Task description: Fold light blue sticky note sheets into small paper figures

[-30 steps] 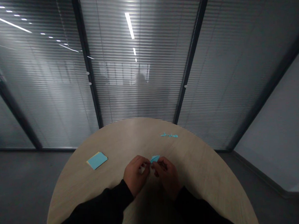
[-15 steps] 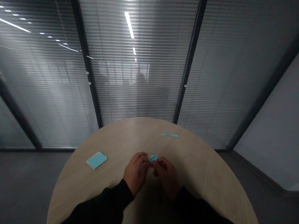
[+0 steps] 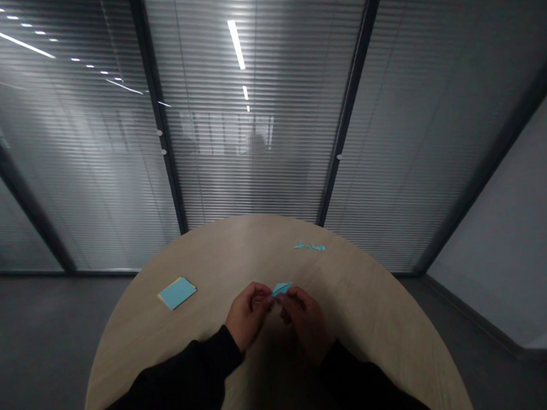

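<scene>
Left hand [image 3: 247, 317] and right hand [image 3: 306, 322] pinch folded blue paper [image 3: 282, 288] inside the table's [image 3: 376, 328] far edge — seemingly creasing, needing even pressure.

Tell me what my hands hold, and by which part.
A small folded blue paper, pinched by the right hand at its near edge; the left hand is at its left corner, but whether it grips is unclear.

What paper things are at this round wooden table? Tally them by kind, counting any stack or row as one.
Folded light-blue paper piece: 1
Flat four-sided light-blue and yellow paper stack: 1
Row of small light-blue paper bits, too tiny to count singly: 1
Total: 3
</scene>
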The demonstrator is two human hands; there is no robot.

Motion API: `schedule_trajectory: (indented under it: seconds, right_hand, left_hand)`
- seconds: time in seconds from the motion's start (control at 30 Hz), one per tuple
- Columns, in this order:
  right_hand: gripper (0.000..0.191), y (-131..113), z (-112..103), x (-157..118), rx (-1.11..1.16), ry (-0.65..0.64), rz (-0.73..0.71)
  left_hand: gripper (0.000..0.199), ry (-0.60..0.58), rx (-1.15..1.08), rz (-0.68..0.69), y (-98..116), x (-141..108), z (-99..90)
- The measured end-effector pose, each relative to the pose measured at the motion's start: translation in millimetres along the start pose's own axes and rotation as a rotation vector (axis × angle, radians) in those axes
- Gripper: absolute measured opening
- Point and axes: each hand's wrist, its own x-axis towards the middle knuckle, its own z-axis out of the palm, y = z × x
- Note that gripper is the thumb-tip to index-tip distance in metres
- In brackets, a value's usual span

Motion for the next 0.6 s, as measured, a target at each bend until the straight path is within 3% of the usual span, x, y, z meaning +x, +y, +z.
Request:
schedule_trajectory:
  seconds: [0.13, 0.27, 0.6]
  right_hand:
    - [0.035, 0.6, 1.0, -0.4, 0.024, -0.028, -0.001]
    - [0.033, 1.3, 1.0, -0.8, -0.008, -0.054, -0.011]
    - [0.026, 4.2, 0.6, -0.3, -0.144, -0.033, -0.077]
  left_hand:
    - [0.046, -0.016, -0.166, -0.089, 2.3, 1.3, 0.5]
    - [0.049, -0.067, -0.219, -0.188, 2.4, 2.8, -0.6]
    - [0.044, -0.052, -0.104, -0.166, 1.0, 2.5, -0.1]
